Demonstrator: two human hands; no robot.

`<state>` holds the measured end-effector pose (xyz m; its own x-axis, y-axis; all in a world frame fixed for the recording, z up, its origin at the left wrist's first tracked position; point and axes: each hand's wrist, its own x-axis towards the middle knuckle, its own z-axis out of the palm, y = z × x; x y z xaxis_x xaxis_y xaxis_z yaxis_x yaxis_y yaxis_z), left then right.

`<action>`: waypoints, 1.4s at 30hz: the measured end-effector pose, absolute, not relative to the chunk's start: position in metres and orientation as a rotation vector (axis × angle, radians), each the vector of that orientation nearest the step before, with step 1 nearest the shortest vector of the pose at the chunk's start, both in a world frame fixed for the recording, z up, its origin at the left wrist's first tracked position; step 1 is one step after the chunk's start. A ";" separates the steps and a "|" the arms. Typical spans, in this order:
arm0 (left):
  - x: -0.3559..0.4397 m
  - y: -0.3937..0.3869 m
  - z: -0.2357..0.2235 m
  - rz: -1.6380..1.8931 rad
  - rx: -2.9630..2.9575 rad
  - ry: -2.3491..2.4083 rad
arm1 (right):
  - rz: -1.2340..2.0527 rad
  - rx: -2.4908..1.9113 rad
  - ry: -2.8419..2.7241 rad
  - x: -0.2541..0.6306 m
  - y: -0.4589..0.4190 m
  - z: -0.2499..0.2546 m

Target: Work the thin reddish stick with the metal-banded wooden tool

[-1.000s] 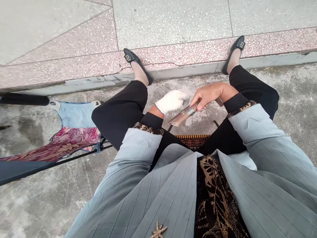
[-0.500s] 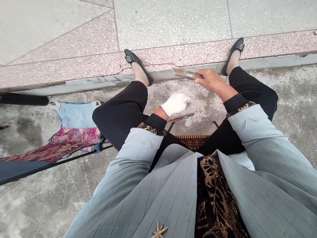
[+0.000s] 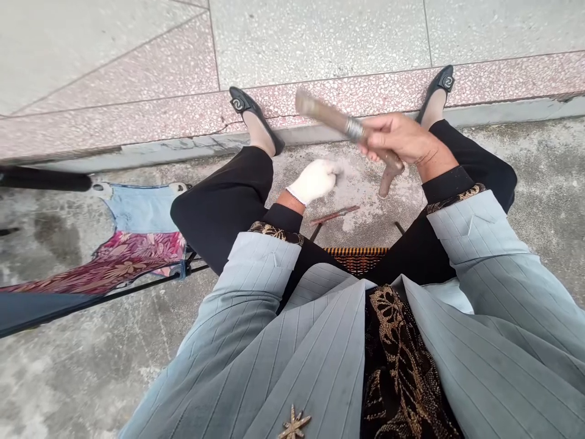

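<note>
I sit with my legs spread over a concrete floor. My right hand (image 3: 397,141) is closed around a long brown tool with a metal band (image 3: 338,122); its broad end points up and left, and its handle end sticks out below my fist. My left hand (image 3: 315,180), in a white glove, is curled shut low over a pale dusty patch on the ground (image 3: 361,183); I cannot see what it holds. A thin rusty metal piece (image 3: 336,214) lies on the floor just below the gloved hand.
A woven seat edge (image 3: 356,257) shows between my thighs. A folding stool with a floral and blue fabric seat (image 3: 132,244) stands to my left. A raised pink terrazzo kerb (image 3: 137,125) runs across ahead, with my black shoes (image 3: 249,113) resting on it.
My right hand lifted the tool from between my knees, swung it far out, and now holds it raised and closer. The rusty piece on the floor became visible. My gloved hand barely moved.
</note>
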<state>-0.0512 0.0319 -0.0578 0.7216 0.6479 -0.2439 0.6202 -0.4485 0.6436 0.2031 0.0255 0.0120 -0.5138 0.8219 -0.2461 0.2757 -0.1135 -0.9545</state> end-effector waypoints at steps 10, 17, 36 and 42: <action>-0.034 0.008 -0.051 -0.276 2.587 0.810 | 1.252 -1.746 -1.787 0.201 0.033 -0.009; -0.034 0.006 -0.041 -0.453 2.711 0.840 | 0.982 -1.978 -2.242 0.193 0.031 -0.007; -0.050 0.032 -0.047 -0.118 2.386 1.027 | 1.793 -1.136 -1.645 0.199 0.025 0.000; -0.035 0.024 -0.066 -0.005 2.171 1.050 | 1.702 -1.212 -1.441 0.185 0.025 -0.018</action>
<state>-0.0354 0.0240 -0.0656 0.6694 0.6826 -0.2934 0.6852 -0.4146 0.5989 0.1853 0.0246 -0.0180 -0.4080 0.8747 -0.2617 0.1140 -0.2356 -0.9651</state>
